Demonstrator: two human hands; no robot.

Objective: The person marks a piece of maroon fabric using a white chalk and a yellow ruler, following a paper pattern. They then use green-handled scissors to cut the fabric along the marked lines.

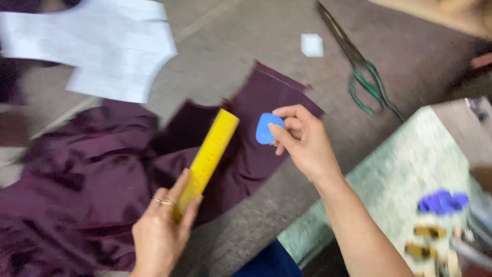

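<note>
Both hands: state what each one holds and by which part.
The left hand grips a yellow ruler by its near end. The right hand pinches a blue piece of tailor's chalk by its right edge, between thumb and fingers, above the dark purple fabric.

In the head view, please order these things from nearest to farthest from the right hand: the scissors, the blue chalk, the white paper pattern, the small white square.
1. Blue chalk: held in the right hand's fingertips.
2. Scissors: up and to the right, on the floor.
3. Small white square: straight above, near the top edge.
4. White paper pattern: far upper left.
</note>
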